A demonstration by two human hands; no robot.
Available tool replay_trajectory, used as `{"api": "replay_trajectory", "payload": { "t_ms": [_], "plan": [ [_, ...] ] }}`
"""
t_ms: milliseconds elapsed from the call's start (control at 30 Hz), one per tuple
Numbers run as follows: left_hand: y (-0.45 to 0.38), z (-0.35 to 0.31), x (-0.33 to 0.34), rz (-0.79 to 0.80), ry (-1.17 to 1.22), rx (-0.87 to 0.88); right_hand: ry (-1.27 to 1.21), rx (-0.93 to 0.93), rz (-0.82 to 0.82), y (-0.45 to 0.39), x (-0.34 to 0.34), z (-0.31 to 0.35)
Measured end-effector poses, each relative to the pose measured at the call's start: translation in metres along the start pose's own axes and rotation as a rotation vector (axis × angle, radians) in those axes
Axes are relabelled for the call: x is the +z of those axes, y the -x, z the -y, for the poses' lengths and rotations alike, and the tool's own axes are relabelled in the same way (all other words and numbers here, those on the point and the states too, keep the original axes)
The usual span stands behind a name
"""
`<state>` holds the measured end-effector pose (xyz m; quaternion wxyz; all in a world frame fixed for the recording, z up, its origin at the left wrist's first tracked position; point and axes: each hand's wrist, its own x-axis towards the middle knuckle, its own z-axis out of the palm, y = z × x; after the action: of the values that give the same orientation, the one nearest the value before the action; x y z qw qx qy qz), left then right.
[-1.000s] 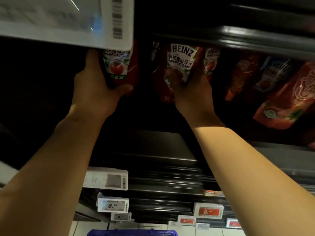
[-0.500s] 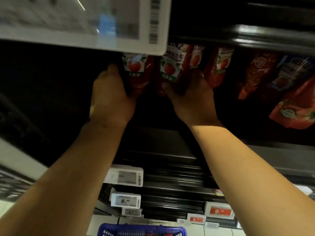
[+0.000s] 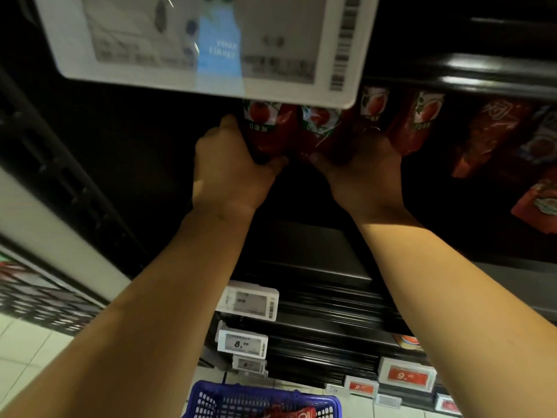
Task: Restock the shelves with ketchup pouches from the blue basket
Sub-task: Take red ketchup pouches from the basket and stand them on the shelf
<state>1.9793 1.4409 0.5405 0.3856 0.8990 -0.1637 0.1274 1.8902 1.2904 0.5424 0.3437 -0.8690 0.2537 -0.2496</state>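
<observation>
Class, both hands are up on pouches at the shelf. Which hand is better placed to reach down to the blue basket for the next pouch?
Left, probably: the left hand is nearer above the basket; the right hand is further right.

red ketchup pouches (image 3: 268, 131) upright on shelf (tomato labels) | blue basket (image 3: 241, 401) below
</observation>
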Motion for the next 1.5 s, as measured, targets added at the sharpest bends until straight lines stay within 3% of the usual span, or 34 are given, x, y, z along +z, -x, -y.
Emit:
{"api": "replay_trajectory", "payload": {
  "t_ms": [433,700,933,1167,1300,1367,1500],
  "plan": [
    [-0.004,0.0,0.005,0.015,-0.125,0.06,-0.045,-0.013,-0.017,-0.008,0.004,0.008],
    [0.01,-0.003,-0.012,0.132,-0.052,0.018,0.248,-0.015,-0.016,0.011,-0.007,0.008],
    [0.044,0.008,-0.032,0.209,-0.109,0.13,0.413,0.094,-0.032,0.048,-0.021,0.001],
    [0.075,0.021,-0.056,0.356,0.024,0.175,0.215,0.257,-0.176,0.126,-0.044,0.009],
    [0.097,0.026,-0.08,0.465,0.047,0.23,0.031,0.203,-0.249,0.191,-0.057,0.016],
    [0.111,0.033,-0.091,0.502,0.05,0.295,0.066,0.167,-0.242,0.23,-0.061,0.011],
    [0.14,0.052,-0.113,0.386,0.077,0.49,0.1,0.314,-0.142,0.308,-0.06,-0.02]
  ]
}}
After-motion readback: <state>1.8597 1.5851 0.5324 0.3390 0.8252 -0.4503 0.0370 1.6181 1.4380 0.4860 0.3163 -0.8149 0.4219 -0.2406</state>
